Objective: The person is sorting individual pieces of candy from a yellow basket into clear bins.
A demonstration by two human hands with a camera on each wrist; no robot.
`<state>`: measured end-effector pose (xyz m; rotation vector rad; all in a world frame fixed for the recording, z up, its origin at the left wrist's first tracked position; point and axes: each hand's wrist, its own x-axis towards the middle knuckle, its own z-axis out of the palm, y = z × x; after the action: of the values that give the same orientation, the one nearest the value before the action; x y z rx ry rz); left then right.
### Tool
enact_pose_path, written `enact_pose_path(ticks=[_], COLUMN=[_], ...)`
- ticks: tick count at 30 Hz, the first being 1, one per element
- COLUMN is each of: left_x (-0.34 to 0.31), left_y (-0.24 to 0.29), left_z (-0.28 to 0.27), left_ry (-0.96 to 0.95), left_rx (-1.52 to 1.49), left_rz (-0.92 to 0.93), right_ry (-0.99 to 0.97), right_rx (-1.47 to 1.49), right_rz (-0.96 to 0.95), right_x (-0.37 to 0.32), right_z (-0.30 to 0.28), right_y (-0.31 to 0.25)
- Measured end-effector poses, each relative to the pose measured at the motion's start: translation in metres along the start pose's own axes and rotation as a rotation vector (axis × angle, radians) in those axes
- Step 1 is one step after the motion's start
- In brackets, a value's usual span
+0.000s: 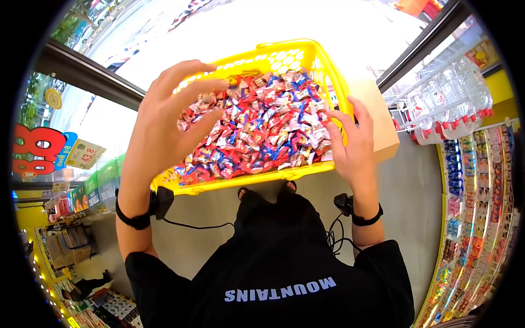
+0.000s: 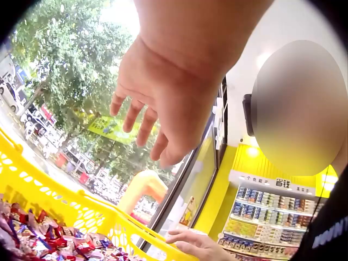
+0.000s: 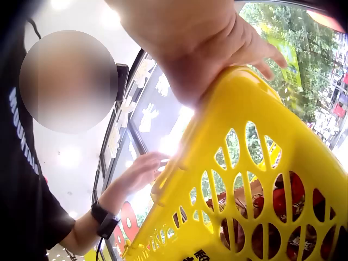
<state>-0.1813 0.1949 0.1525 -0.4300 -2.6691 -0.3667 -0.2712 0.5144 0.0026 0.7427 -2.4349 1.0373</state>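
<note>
1. Closest of all, the left hand (image 1: 167,109) hung above the left edge of the yellow basket (image 3: 234,103), fingers apart and lightly bent, touching nothing, seemingly leaving the wrapped sweets (image 1: 262,126) free.
2. Those sweets lay heaped inside the basket, from left edge to right; its pierced walls presumably kept them from spilling.
3. One long edge of the basket faced the person's black shirt (image 1: 284,262), likely so both hands could reach in.
4. At its right edge lay the right hand (image 1: 355,139), fingers apart and loosely bent over the rim, perhaps to steady it; whether they pressed, I cannot tell.
5. Beside that edge showed a cardboard box (image 1: 385,142), possibly a support; the basket's underside was hidden.
6. Farther right were red-capped bottles (image 1: 437,109), well apart from the sweets.
</note>
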Motion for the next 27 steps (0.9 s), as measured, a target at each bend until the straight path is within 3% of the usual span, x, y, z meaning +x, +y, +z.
enact_pose_path(ticks=[6, 8, 9, 11, 15, 23, 27], left_x=[0.084, 0.094, 0.097, 0.090, 0.074, 0.070, 0.051], left_y=[-0.005, 0.003, 0.007, -0.010, -0.024, -0.015, 0.005], left_z=[0.039, 0.067, 0.080, 0.126, 0.174, 0.156, 0.119], left_ry=[-0.059, -0.242, -0.355, -0.350, -0.442, -0.452, -0.216], left_rx=[-0.133, -0.113, -0.100, 0.028, 0.108, 0.078, 0.088], left_rz=[0.094, 0.053, 0.024, 0.224, 0.247, 0.179, 0.125], right_ry=[0.040, 0.042, 0.047, 0.048, 0.014, 0.018, 0.002], right_rx=[0.028, 0.029, 0.026, 0.017, 0.019, 0.035, 0.040], right_rz=[-0.011, -0.021, -0.039, -0.074, -0.049, -0.038, -0.017], right_x=[-0.002, 0.001, 0.003, 0.002, 0.003, 0.001, 0.001], right_z=[0.002, 0.003, 0.004, 0.003, 0.002, 0.004, 0.002], right_y=[0.001, 0.005, 0.005, 0.006, 0.004, 0.006, 0.003])
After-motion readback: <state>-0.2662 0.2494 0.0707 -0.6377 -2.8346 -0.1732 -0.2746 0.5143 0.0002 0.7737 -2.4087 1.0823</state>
